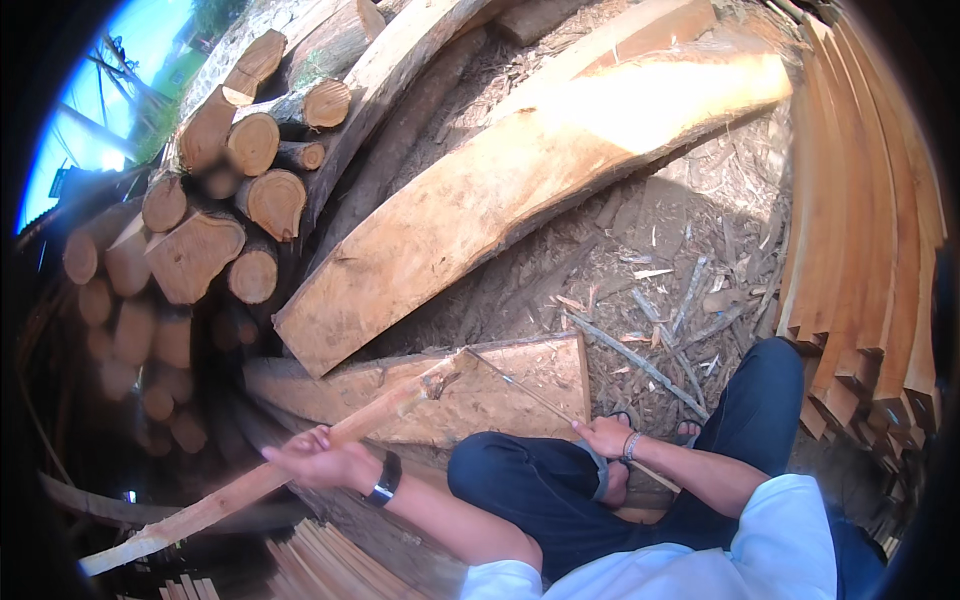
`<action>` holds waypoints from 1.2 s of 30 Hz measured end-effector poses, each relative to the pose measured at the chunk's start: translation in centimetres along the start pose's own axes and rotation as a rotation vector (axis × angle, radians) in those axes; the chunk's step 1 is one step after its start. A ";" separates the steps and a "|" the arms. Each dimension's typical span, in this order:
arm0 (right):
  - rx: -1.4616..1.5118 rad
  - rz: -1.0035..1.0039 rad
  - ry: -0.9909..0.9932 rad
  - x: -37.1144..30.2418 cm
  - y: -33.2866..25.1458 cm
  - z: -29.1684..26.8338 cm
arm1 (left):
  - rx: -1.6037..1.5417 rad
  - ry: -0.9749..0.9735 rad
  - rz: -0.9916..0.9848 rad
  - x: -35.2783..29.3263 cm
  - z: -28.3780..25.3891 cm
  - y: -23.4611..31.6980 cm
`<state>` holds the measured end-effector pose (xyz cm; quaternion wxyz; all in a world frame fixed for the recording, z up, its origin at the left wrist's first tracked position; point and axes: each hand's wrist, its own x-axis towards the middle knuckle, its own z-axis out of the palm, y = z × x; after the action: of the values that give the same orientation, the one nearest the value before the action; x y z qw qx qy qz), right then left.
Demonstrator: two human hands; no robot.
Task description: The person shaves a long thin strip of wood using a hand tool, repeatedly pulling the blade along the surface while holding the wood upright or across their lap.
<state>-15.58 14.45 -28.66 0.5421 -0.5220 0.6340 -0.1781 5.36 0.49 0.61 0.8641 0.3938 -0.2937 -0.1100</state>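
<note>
My left hand (325,460), with a dark band at its wrist, is closed around a long, peeled wooden pole (390,402). The pole slants from the lower left up to the middle, where its rough, knotty end lies above a thick slab (500,400). A thin rod (530,392) is gripped in my right hand (605,437). Its far tip meets or overlaps the pole's knotty end; contact is unclear. The other end runs back under my right forearm. Part of the rod glints, but its exact kind cannot be made out.
Cut logs (275,205) are stacked at the left. Beyond the slab lies a wide, curved plank (450,235), partly sunlit. Long sawn boards (850,200) stand at the right. Wood chips and sticks (640,350) litter the ground. Thin strips (330,565) lie at the lower left.
</note>
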 end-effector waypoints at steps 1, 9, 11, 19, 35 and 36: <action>0.041 -0.056 0.012 -1.2 -1.1 -1.0 | 0.004 0.004 -0.001 -0.1 -0.1 0.1; -0.011 -0.018 0.051 0.6 1.1 1.4 | 0.029 0.016 0.001 -0.2 0.1 0.1; 0.019 -0.065 0.069 -0.6 -0.6 0.7 | 0.017 0.006 0.001 0.2 -0.4 0.1; 0.022 -0.064 0.032 -1.6 -2.2 -0.9 | -0.006 0.011 0.010 0.0 0.0 0.1; -0.011 0.070 0.010 1.4 1.7 0.4 | -0.094 -0.226 -0.068 0.3 -1.2 -0.5; 0.042 -0.025 0.033 0.3 -0.4 0.2 | -0.089 -0.239 -0.049 0.9 -1.7 -0.2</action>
<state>-15.16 14.12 -28.57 0.5399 -0.5155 0.6325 -0.2067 7.05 1.02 -0.05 0.8366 0.3461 -0.3797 -0.1903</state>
